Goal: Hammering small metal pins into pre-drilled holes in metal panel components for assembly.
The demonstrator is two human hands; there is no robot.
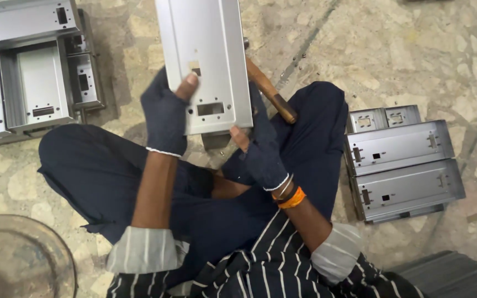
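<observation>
Stone-tiled flooring (393,49) lies beneath a seated person whose gloved left hand (165,113) and right hand (260,149) each close on the lower edge of a grey sheet-metal panel (202,55) held above the lap, with a wooden-handled hammer (271,91) just behind it and stacked metal housings (404,163) nearby.

The panel (202,55) is matt grey sheet metal – smooth, with punched holes. Both gloves (164,113) are dark knitted cloth. The handle (271,91) is glossy brown wood.

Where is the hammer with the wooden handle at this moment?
In the head view, the hammer lies just right of centre, its wooden handle sticking out from behind the grey metal panel that both gloved hands hold, above the right hand.
</observation>
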